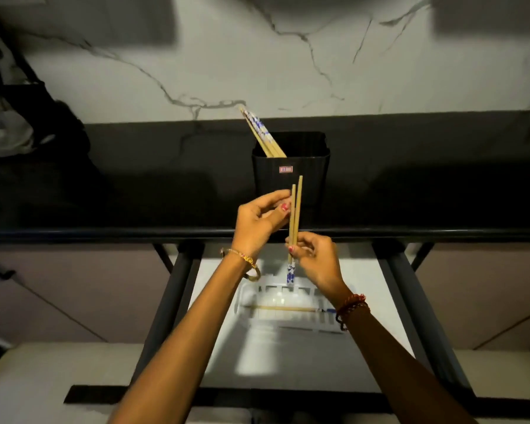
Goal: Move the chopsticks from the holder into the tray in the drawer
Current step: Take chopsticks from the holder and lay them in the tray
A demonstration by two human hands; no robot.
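Handling, by judgement: the chopsticks were thin wood or bamboo sticks, light, stiff, smooth enough to slip or roll. Best pinched mid-shaft or near the patterned ends, w/ both sticks kept parallel so neither twisted out.

L to R:

- Left hand [259, 221] was raised above the counter edge [104, 232], just left of the held pair [295, 218]. Fingers curled, thumb & forefinger tips close together at the upper shafts. Appeared to touch or steady the sticks, but contact was hard to confirm at that spot. Not a full grip.
- Held pair stood near upright, plain tips up, blue-white patterned ends down, in front of the holder [290, 175] & over the open drawer [214, 347].
- Holder: black ribbed cup on the counter, w/ remaining chopsticks [259, 134] leaning out toward its back-left rim.
- Right hand [314, 258] was pinching the pair low on the shafts, just above the patterned ends, thumb & fingers pressed together around both sticks. It carried the weight.
- Tray [251, 296]: pale, slotted, sitting in the drawer below the hands. One laid chopstick [283, 308] lay crosswise in it already.

Job was partly done; more sticks left in the holder.
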